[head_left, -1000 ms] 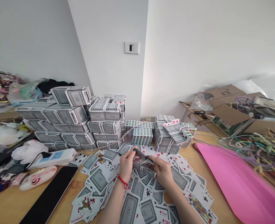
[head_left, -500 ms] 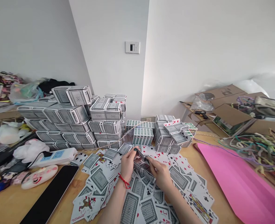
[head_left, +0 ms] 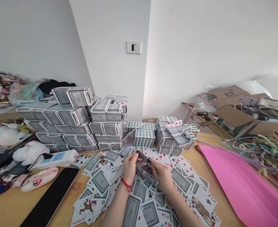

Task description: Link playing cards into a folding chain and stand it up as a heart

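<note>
My left hand [head_left: 129, 166] and my right hand [head_left: 162, 177] together hold a small stack of playing cards [head_left: 145, 166] with green-grey patterned backs, just above the table. A red string bracelet sits on my left wrist. Below and around the hands, loose playing cards [head_left: 143, 195] lie scattered face up and face down over the wooden table [head_left: 8, 208]. Behind the hands stand stacked boxed card packs [head_left: 77, 123] and smaller piles [head_left: 174, 137].
A black tablet [head_left: 50, 198] lies at the left, beside a white power strip [head_left: 55, 158], plush toys and clutter. A pink paper sheet [head_left: 238, 186] covers the right side. Cardboard boxes [head_left: 233, 116] and coloured pipe cleaners [head_left: 263, 151] sit far right.
The hands and the held stack have shifted slightly; the right hand has slid a little closer to the left along the cards.
</note>
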Demonstrator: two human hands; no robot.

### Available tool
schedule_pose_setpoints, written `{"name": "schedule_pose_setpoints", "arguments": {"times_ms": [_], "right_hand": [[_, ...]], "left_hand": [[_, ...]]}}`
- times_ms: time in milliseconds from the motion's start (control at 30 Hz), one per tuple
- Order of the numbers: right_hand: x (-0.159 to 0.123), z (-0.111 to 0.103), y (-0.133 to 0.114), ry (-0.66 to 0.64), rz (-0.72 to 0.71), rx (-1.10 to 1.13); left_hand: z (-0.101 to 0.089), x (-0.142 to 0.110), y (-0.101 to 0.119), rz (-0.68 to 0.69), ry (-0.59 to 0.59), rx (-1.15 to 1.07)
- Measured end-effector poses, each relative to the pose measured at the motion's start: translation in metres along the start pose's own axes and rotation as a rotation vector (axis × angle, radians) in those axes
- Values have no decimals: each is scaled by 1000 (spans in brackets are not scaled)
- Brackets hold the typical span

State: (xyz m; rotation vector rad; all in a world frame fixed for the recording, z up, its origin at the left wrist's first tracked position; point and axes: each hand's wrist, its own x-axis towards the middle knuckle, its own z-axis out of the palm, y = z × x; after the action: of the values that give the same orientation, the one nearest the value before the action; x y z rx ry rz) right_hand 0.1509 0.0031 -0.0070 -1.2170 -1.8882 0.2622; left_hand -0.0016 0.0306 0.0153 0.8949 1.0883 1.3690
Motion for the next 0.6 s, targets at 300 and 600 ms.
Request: {"name": "schedule_pose_setpoints", "arguments": {"times_ms": [300,600], "right_hand": [[0,2,1,-23,-22,-27],[5,-5,1,-43,9,181]], "left_hand": [[4,-3,3,-31,-2,-26],[7,-5,13,-87,1,-69]]}}
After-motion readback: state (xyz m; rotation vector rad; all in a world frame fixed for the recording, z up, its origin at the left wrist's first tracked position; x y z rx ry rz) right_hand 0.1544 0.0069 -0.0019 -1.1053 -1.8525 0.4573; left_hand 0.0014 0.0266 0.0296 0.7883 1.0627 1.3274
